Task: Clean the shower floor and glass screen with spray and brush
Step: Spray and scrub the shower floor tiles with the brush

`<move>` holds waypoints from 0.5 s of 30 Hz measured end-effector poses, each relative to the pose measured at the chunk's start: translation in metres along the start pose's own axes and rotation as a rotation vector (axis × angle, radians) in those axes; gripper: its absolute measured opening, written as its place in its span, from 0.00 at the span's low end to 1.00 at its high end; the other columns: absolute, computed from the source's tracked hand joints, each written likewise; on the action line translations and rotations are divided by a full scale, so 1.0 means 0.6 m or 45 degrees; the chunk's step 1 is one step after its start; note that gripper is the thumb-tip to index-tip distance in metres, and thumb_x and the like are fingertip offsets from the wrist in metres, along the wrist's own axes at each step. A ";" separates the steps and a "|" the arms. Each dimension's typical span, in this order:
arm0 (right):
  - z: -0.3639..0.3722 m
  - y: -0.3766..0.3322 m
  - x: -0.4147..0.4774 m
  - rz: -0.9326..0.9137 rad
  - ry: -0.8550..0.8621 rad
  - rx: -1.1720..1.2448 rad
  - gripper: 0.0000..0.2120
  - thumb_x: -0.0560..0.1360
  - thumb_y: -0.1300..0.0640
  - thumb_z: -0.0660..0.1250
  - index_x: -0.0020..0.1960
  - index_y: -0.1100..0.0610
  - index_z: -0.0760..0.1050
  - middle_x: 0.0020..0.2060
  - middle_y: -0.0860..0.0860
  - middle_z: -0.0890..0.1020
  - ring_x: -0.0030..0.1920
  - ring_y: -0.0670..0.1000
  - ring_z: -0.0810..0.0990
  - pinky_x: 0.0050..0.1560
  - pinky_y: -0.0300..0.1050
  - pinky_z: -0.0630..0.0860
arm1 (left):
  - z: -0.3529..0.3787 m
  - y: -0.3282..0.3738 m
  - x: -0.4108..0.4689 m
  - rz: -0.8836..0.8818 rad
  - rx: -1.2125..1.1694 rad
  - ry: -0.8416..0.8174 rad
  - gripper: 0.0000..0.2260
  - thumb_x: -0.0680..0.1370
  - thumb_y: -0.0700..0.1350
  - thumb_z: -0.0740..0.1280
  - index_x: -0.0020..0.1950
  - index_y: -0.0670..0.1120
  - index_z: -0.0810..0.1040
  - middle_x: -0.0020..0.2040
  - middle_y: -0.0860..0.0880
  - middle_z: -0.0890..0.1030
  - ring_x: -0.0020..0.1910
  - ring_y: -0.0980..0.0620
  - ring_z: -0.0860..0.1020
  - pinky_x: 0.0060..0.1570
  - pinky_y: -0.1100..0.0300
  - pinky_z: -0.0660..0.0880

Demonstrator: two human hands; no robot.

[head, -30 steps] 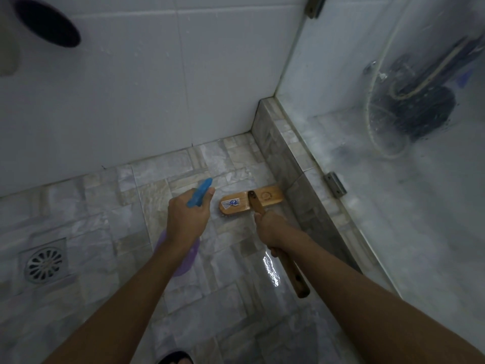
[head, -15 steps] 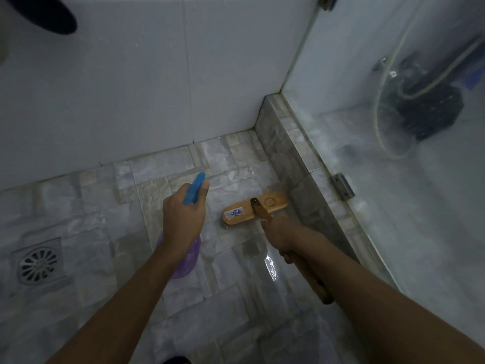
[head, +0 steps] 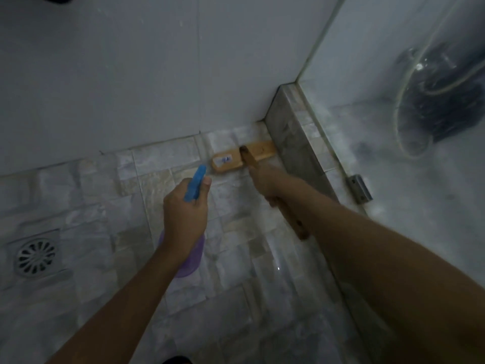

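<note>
I am watching the right hand [head: 265, 182], which is gripping the wooden handle of the brush [head: 228, 161], fingers wrapped round the handle just behind the head. The brush head is lying on the shower floor [head: 236, 285] straight ahead of that hand, tucked into the far corner. Its long axis is running left to right, roughly along the foot of the wall [head: 131, 74], and its right end is meeting the tiled curb [head: 291, 143]. The handle is slanting back toward me under the right forearm.

The left hand [head: 183, 214] is holding the spray bottle [head: 195, 186] by the neck, blue nozzle pointing forward at the tiles just left of the brush head, purple body hanging below the wrist. The right hand is clearly the nearer one to the glass screen [head: 420, 232], which is standing beyond the curb on the right. The drain [head: 36, 256] is sitting well apart at the left.

Against the frame half a second back, the brush head has gone forward. Then it was lying with a row of tiles between it and the wall; now it is nearly at the wall. I judge any further stroke has to come back or sideways.
</note>
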State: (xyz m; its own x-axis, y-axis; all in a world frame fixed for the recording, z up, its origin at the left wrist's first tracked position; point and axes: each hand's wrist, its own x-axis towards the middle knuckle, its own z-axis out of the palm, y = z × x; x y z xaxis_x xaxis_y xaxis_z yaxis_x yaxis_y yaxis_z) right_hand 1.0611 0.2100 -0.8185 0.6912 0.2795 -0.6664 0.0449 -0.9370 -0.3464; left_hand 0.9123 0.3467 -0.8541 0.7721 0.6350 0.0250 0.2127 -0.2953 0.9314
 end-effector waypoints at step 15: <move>-0.046 -0.039 0.111 0.038 -0.104 -0.212 0.14 0.85 0.62 0.52 0.66 0.68 0.69 0.39 0.60 0.76 0.28 0.56 0.75 0.17 0.43 0.70 | -0.001 0.006 -0.005 -0.016 0.008 0.003 0.18 0.81 0.56 0.65 0.43 0.41 0.78 0.34 0.40 0.78 0.33 0.40 0.77 0.35 0.42 0.76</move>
State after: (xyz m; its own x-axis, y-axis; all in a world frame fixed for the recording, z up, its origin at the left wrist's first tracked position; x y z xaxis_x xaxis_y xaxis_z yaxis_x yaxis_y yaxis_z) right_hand 1.1259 0.2447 -0.8366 0.6335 0.2609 -0.7285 0.1487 -0.9649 -0.2163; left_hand 0.9102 0.3443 -0.8507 0.7679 0.6404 0.0139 0.2263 -0.2915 0.9294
